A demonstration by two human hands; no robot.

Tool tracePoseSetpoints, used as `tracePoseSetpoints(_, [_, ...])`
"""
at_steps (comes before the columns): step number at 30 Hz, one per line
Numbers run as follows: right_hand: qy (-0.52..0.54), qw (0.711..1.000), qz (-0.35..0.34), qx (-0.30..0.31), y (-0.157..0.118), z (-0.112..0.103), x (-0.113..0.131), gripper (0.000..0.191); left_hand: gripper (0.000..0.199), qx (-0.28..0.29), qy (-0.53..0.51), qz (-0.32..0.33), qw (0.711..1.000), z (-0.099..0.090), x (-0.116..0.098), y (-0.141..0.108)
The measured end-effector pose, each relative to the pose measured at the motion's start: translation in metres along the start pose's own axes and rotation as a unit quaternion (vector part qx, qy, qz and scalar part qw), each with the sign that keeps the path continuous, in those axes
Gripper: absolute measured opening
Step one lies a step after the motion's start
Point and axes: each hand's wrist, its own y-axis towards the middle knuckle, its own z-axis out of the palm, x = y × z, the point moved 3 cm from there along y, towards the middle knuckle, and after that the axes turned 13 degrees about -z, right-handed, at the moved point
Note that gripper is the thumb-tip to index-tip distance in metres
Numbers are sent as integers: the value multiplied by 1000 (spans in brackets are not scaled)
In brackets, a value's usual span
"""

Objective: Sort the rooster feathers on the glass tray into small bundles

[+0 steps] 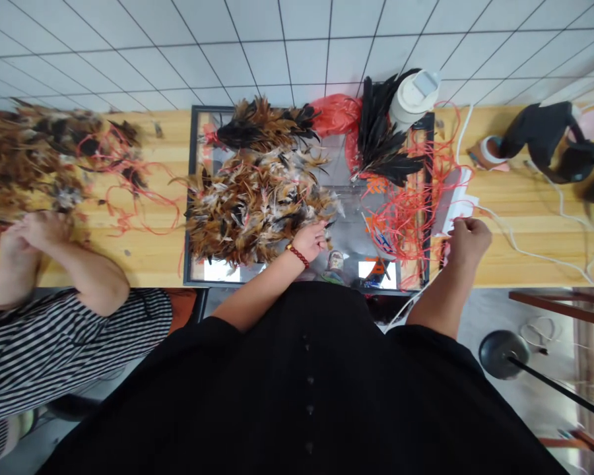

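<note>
My left hand, a beaded bracelet on its wrist, is closed at the right edge of a brown and white feather pile. Whatever its fingers hold, if anything, is too small to make out. Further right, my right hand is closed in a pinch beside a white box-like object; I cannot tell what is between its fingers. Between the hands, a tangle of thin red strings lies on a glass-topped, black-framed panel. Long black feathers fan out behind the strings.
A white cylindrical device stands at the back by the tiled wall. A red plastic bag lies near dark feathers. On the left, a co-worker's hands are at another feather heap. A white cable crosses the table's right side.
</note>
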Motion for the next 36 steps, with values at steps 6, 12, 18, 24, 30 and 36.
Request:
tracePoseSetpoints(6, [414, 894, 85, 147, -68, 25, 69, 28, 19, 69, 72, 34, 994, 23, 11, -8])
tracePoseSetpoints(12, [480, 831, 71, 272, -114, 71, 128, 33, 26, 128, 187, 107, 968, 39, 18, -23])
tracePoseSetpoints(18, [424, 867, 54, 257, -123, 86, 139, 19, 21, 76, 156, 144, 974, 32, 15, -26])
tracePoseSetpoints(24, [460, 875, 90, 124, -117, 87, 124, 12, 33, 75, 0, 116, 990, 19, -2, -25])
tracePoseSetpoints(30, [468, 877, 109, 24, -104, 81, 96, 19, 29, 89, -111, 159, 977, 5, -28, -28])
tracePoseSetpoints(36, [473, 871, 129, 30, -120, 78, 87, 12, 29, 46, -103, 174, 978, -2, -34, -27])
